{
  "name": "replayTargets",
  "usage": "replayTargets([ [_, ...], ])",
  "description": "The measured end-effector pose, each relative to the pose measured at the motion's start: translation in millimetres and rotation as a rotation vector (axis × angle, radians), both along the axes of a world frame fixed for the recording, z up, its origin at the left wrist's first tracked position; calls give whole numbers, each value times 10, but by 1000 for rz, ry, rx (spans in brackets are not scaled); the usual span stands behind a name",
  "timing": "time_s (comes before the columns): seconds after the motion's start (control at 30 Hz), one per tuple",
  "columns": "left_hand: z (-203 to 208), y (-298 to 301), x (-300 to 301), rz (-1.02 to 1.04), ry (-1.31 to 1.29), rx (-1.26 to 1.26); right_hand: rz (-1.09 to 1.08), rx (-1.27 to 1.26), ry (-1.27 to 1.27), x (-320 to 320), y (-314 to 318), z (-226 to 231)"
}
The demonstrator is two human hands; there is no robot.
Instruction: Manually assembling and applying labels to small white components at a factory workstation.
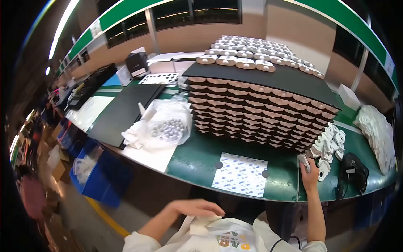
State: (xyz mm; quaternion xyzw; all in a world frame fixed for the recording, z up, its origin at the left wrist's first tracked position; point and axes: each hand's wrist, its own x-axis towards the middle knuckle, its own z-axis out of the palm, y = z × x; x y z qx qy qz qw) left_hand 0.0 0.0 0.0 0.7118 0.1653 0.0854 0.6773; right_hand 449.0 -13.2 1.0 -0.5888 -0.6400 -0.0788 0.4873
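Observation:
My right hand (310,176) is closed round a small white plastic part (305,162) at the right of the green table. Next to it lies a loose heap of similar white parts (333,140), some with round holes. My left hand (197,206) hangs before my shirt, off the table, its fingers stretched out with nothing visible in them. Between the hands, a white sheet with a blue printed pattern (239,174) lies flat near the table's front edge, a dark round spot at either side.
Behind the sheet rises a tall stack of black boards (260,77) layered with white rounded parts (245,63). To its left rests a clear bag of small pale balls (170,129). A black device with a cable (354,172) stands far right; a blue bin (103,178) is below left.

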Motion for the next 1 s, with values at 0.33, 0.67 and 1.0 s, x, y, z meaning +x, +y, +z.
replayTargets([
  [0.33,-46,1028,-1621,1420,244,1004,45,-67,34,-328,-609,-304],
  [0.67,-438,1372,-999,1048,813,1463,50,-35,-90,-309,-673,-228],
  [1.0,-273,1654,-1076,940,957,1257,-4,-18,-82,-249,-591,-275],
])
